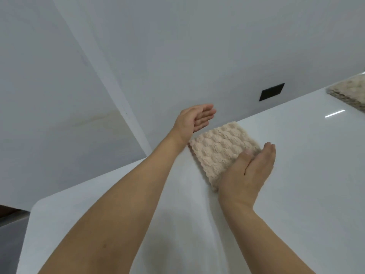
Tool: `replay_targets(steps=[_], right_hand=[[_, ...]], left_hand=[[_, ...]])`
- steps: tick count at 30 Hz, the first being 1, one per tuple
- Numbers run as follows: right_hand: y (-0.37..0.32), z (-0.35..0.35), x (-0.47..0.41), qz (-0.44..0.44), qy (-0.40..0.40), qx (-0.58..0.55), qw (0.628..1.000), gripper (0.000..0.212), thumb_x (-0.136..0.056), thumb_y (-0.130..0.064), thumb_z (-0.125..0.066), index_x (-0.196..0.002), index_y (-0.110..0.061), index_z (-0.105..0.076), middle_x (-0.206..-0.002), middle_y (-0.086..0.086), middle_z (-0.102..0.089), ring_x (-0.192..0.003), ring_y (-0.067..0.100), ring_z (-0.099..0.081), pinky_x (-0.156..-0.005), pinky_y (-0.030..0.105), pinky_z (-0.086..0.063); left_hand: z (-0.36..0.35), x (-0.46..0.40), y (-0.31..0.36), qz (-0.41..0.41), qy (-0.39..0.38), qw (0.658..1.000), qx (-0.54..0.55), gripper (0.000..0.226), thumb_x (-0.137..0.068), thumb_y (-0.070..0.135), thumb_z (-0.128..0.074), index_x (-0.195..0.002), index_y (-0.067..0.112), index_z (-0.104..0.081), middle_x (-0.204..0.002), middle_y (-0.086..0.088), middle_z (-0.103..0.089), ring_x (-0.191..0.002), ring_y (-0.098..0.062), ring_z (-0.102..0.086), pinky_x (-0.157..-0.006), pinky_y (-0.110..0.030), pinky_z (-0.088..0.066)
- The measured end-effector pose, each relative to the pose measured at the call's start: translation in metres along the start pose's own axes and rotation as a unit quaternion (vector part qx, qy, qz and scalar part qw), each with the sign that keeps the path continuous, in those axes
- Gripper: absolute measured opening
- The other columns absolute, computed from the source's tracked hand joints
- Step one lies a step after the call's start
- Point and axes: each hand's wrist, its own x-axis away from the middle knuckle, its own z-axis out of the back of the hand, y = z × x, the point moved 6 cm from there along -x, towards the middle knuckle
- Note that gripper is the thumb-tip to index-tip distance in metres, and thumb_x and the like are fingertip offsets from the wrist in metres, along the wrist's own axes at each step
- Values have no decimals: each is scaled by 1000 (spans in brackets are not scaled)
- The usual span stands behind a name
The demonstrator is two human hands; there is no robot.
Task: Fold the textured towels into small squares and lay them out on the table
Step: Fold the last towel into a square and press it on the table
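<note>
My left hand is raised beside the far-left corner of the folded beige towel. Its fingers are straight and together, the palm is turned inward toward the towel, and it grips nothing. I cannot tell whether its lower edge touches the cloth.

My right hand stands on edge at the near-right side of the same towel. Its fingers are extended and held together, and the thumb lies along the cloth surface. It holds nothing; it rests against the towel edge.

The folded beige towel lies flat on the white table as a small square, between my two hands. Its bumpy, bubble-like texture faces up, and layered edges show along its near-left side.

A second towel, grey-beige and blurred, lies on the table at the far right, well apart from the first and partly cut off by the frame.

A dark rectangular plate is mounted on the white wall behind the table.
</note>
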Motion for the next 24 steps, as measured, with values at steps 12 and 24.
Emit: replay_targets(steps=[12,24], right_hand=[[-4,-14,-5,-17,48,14,999,65,-95,-39,-17,-153,-11,-13,-161,-2,-6,-147,4,0,-120,32,6],[-7,-16,-4,-4,53,40,998,68,-94,-43,-13,-153,-10,-14,-162,-1,-6,-147,6,1,-120,31,8]], left_hand=[[-28,-16,-12,39,-167,982,80,45,-100,20,-35,-134,-2,-53,-134,-19,-60,-125,-24,-58,-110,-34,-43],[-36,-10,-16,34,-208,977,26,46,-97,22,-40,-131,-3,-59,-132,-15,-63,-125,-23,-59,-112,-39,-41]])
